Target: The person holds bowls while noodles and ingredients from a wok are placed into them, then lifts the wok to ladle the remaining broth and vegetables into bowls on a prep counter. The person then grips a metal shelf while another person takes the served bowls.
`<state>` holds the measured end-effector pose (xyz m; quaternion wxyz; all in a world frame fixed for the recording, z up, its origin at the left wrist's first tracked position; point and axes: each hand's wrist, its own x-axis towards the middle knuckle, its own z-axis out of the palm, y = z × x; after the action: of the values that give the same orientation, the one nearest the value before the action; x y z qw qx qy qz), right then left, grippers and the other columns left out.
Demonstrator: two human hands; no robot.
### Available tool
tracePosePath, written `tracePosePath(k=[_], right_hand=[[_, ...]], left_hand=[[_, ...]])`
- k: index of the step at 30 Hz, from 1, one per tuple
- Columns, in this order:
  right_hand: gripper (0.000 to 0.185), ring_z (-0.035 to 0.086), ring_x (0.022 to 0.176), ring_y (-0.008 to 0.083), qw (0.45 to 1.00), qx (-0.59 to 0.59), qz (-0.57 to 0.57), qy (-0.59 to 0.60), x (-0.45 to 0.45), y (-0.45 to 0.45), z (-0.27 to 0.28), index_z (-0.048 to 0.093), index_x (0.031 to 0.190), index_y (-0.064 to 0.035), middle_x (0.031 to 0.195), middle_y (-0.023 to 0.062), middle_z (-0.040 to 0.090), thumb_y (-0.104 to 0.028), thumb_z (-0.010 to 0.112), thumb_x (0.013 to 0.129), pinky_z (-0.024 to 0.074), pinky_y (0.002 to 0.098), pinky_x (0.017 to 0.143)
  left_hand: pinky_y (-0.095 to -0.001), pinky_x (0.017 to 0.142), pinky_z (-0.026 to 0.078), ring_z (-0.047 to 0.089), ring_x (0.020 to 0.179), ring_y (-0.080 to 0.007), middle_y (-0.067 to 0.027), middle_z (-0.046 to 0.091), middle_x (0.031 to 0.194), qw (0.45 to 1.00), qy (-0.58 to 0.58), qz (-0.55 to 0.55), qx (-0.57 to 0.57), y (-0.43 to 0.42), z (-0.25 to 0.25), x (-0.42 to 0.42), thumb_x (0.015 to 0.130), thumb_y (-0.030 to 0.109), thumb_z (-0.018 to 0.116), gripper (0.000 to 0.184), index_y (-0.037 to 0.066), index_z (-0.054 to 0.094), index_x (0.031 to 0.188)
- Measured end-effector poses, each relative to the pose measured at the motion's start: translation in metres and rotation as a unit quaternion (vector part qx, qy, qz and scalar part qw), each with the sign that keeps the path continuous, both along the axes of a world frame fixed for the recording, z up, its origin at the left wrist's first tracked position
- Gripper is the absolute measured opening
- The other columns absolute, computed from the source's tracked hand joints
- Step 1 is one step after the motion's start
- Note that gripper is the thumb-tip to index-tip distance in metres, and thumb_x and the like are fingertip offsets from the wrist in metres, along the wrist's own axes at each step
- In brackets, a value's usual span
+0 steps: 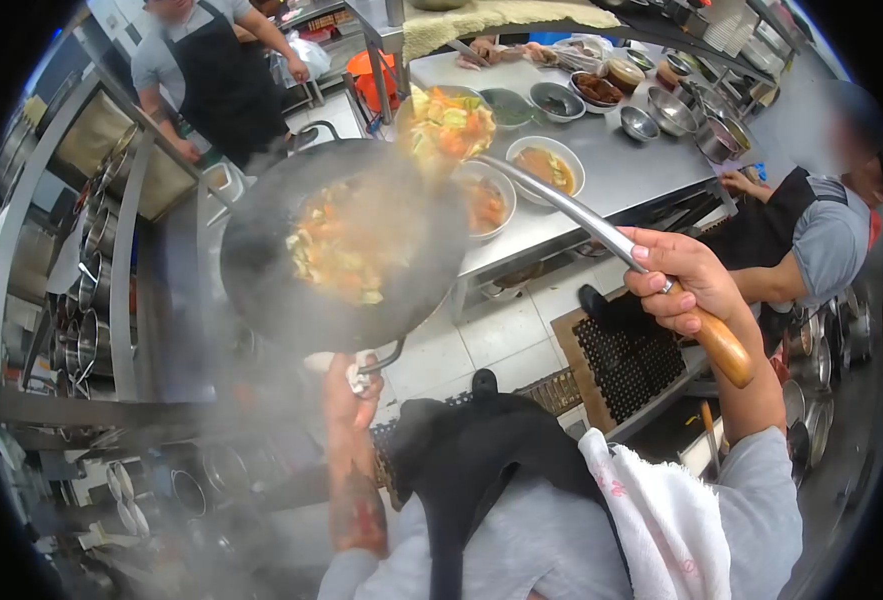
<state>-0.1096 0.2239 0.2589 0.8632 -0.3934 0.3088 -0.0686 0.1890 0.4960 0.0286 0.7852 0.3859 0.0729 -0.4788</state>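
Observation:
My right hand point(683, 282) is closed round the wooden grip of a long ladle point(576, 212). Vegetables in orange and pale green point(449, 122) are heaped at its far end, over the bowls at the counter's edge. My left hand point(351, 385) grips the loop handle of a large black wok point(261, 265), with a whitish cloth between hand and handle. Steam rises from the wok and blurs the cooked vegetables point(336, 250) inside. Close to the ladle, one white bowl point(509, 190) holds food, and a second white bowl point(583, 172) holds orange soup.
Several metal bowls point(638, 123) and dishes of ingredients stand on the steel counter point(611, 165). One co-worker point(216, 80) stands beyond the wok at left, another point(811, 225) at right. Shelves of pans point(96, 340) line the left. A rubber mat point(626, 365) lies on the tiles.

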Motion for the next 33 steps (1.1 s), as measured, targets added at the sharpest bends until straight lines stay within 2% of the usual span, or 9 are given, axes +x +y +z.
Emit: tracePosePath(k=[6, 8, 12, 17, 20, 24, 27, 29, 33], right_hand=[[0.038, 0.035, 0.043, 0.0012, 0.993, -0.083, 0.019, 0.083, -0.020, -0.042, -0.064, 0.044, 0.137, -0.0078, 0.072, -0.0034, 0.043, -0.014, 0.050, 0.100, 0.0352, 0.0174, 0.035], [0.051, 0.037, 0.045, 0.0022, 0.983, -0.125, 0.035, 0.133, -0.018, -0.049, -0.095, 0.036, 0.149, -0.0098, 0.070, -0.0031, 0.042, -0.013, 0.050, 0.100, 0.0337, 0.0180, 0.037], [0.054, 0.045, 0.050, 0.0063, 0.922, -0.316, 0.072, 0.211, -0.022, -0.053, -0.159, 0.036, 0.149, -0.0076, 0.068, -0.0021, 0.048, -0.016, 0.051, 0.098, 0.0387, 0.0250, 0.040], [0.066, 0.063, 0.076, 0.0475, 0.714, -0.631, 0.073, 0.292, -0.026, -0.056, -0.211, 0.029, 0.153, -0.0121, 0.073, 0.0306, 0.062, -0.015, 0.055, 0.092, 0.0480, 0.0533, 0.072], [0.066, 0.062, 0.074, 0.0480, 0.686, -0.656, 0.083, 0.303, -0.022, -0.059, -0.210, 0.029, 0.153, -0.0114, 0.072, 0.0299, 0.061, -0.014, 0.055, 0.092, 0.0474, 0.0534, 0.071], [0.066, 0.062, 0.061, 0.0381, 0.703, -0.654, 0.054, 0.276, -0.029, -0.053, -0.215, 0.029, 0.153, -0.0096, 0.071, 0.0219, 0.064, -0.015, 0.056, 0.093, 0.0485, 0.0471, 0.064], [0.063, 0.053, 0.048, 0.0190, 0.826, -0.552, -0.026, 0.115, -0.040, -0.052, -0.216, 0.030, 0.153, -0.0107, 0.070, 0.0070, 0.059, -0.016, 0.056, 0.097, 0.0455, 0.0352, 0.049], [0.062, 0.042, 0.045, 0.0080, 0.985, -0.155, -0.059, 0.045, -0.053, -0.037, -0.181, 0.029, 0.154, -0.0145, 0.071, 0.0030, 0.050, -0.015, 0.056, 0.098, 0.0407, 0.0254, 0.040], [0.059, 0.036, 0.042, 0.0043, 0.995, -0.037, -0.096, -0.008, -0.076, -0.014, -0.172, 0.029, 0.155, -0.0166, 0.071, 0.0002, 0.046, -0.014, 0.052, 0.101, 0.0355, 0.0210, 0.034]], left_hand=[[-0.0220, 0.037, 0.033, 0.053, 0.052, -0.0137, -0.0110, 0.060, 0.076, 0.992, -0.107, 0.019, 0.059, -0.020, 0.032, -0.007, 0.092, 0.014, 0.047, 0.016, 0.001, 0.052, 0.098], [-0.0223, 0.036, 0.031, 0.051, 0.048, -0.0143, -0.0114, 0.060, 0.075, 0.966, -0.096, 0.174, 0.166, -0.036, 0.053, -0.022, 0.090, 0.014, 0.050, 0.016, -0.001, 0.052, 0.096], [-0.0227, 0.036, 0.032, 0.051, 0.049, -0.0143, -0.0120, 0.060, 0.076, 0.967, -0.178, 0.040, 0.176, -0.031, 0.069, -0.024, 0.088, 0.013, 0.051, 0.015, -0.001, 0.051, 0.094], [-0.0226, 0.037, 0.032, 0.050, 0.051, -0.0144, -0.0140, 0.059, 0.077, 0.991, -0.107, 0.070, 0.031, -0.045, 0.068, -0.019, 0.090, 0.014, 0.052, 0.011, 0.003, 0.050, 0.091], [-0.0224, 0.038, 0.032, 0.049, 0.051, -0.0148, -0.0151, 0.060, 0.077, 0.996, -0.062, 0.066, -0.002, -0.049, 0.064, -0.012, 0.091, 0.015, 0.052, 0.012, 0.004, 0.050, 0.090], [-0.0224, 0.039, 0.034, 0.049, 0.052, -0.0149, -0.0153, 0.060, 0.077, 0.995, -0.079, 0.068, -0.001, -0.054, 0.064, -0.014, 0.092, 0.015, 0.051, 0.012, 0.004, 0.050, 0.091], [-0.0226, 0.039, 0.034, 0.048, 0.052, -0.0146, -0.0152, 0.059, 0.078, 0.995, -0.063, 0.073, -0.020, -0.059, 0.065, -0.014, 0.093, 0.016, 0.052, 0.013, 0.004, 0.050, 0.091], [-0.0227, 0.039, 0.033, 0.048, 0.051, -0.0143, -0.0146, 0.059, 0.079, 0.996, -0.055, 0.066, -0.028, -0.060, 0.065, -0.016, 0.093, 0.017, 0.051, 0.014, 0.004, 0.050, 0.091], [-0.0227, 0.039, 0.033, 0.048, 0.052, -0.0142, -0.0139, 0.058, 0.078, 0.997, -0.044, 0.056, -0.039, -0.066, 0.065, -0.012, 0.093, 0.018, 0.051, 0.015, 0.003, 0.050, 0.091]])
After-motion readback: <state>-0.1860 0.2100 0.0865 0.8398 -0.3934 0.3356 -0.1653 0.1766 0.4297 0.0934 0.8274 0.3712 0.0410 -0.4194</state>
